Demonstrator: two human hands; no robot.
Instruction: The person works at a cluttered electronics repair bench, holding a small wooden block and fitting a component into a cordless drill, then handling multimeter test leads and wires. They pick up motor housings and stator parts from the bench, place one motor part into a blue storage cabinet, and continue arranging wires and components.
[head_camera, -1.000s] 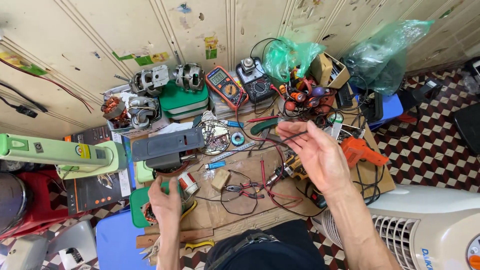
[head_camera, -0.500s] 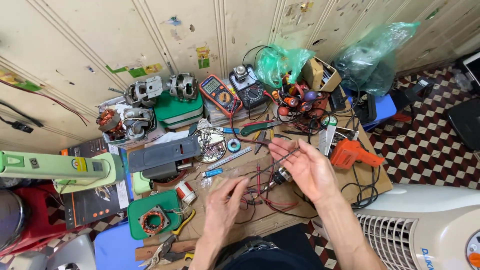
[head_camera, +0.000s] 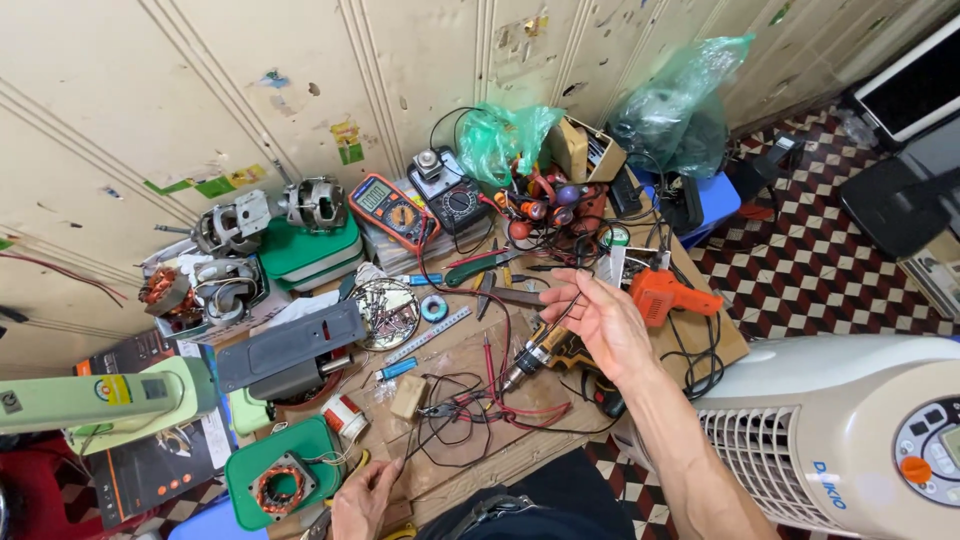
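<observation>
My right hand (head_camera: 603, 322) hovers palm up over the cluttered wooden workbench (head_camera: 480, 470), its fingers loosely curled on a thin dark wire (head_camera: 470, 400). The wire stretches down-left to my left hand (head_camera: 363, 498), which is closed on its other end at the bench's near edge. A yellow-and-black drill (head_camera: 545, 352) lies just under my right hand. Red and black test leads (head_camera: 500, 405) are tangled between the hands. A green tray with a copper-wound stator (head_camera: 283, 487) sits beside my left hand.
Two multimeters (head_camera: 392, 210) and bare motors (head_camera: 238, 225) stand at the back by the wall. An orange power tool (head_camera: 665, 295) lies right of my hand. A grey housing (head_camera: 290, 345) sits at the left. A white tower fan (head_camera: 850, 420) flanks the bench's right side.
My hands have drawn apart: the left one dropped back to the bench's near edge, the right one stayed over the drill, and the wire now runs taut between them.
</observation>
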